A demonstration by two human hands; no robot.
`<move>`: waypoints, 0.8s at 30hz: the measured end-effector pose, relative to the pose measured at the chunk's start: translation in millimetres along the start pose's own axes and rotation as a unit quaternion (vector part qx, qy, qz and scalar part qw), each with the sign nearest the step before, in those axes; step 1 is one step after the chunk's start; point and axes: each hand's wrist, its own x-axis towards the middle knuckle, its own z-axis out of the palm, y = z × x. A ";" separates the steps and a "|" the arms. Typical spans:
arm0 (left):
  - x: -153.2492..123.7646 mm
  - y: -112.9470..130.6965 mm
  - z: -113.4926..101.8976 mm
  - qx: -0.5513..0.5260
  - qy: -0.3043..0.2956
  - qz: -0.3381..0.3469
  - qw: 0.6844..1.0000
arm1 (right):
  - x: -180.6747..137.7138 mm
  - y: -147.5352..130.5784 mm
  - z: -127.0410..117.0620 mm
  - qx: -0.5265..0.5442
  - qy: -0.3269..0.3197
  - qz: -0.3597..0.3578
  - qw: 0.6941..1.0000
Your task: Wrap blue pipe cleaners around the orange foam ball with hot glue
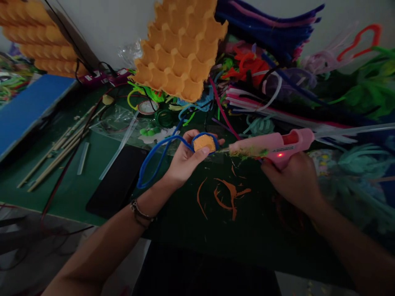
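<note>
My left hand [184, 158] is closed on a small orange disc [203, 143] rimmed with blue pipe cleaner, the thumb lying over its face. A long loop of the blue pipe cleaner [154, 158] trails off to the left of the hand. In my right hand [296, 179] is a pink hot glue gun [271, 146], its red light lit and a clear glue stick [352, 132] sticking out of the back. The gun's nozzle points left, close to the disc's right edge; whether it touches, I cannot tell. Orange offcuts [230, 193] lie on the green table below.
An orange egg-carton sheet [182, 49] leans at the back. Bundles of pipe cleaners [265, 28] crowd the back and right. A black phone-like slab [115, 181], wooden sticks [61, 152], a glue stick [83, 158] and a cable [69, 164] lie to the left.
</note>
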 end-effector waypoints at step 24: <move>16.5 23.0 -21.9 0.163 0.128 0.208 0.956 | -1.0 25.2 31.4 0.052 -0.075 -0.054 0.994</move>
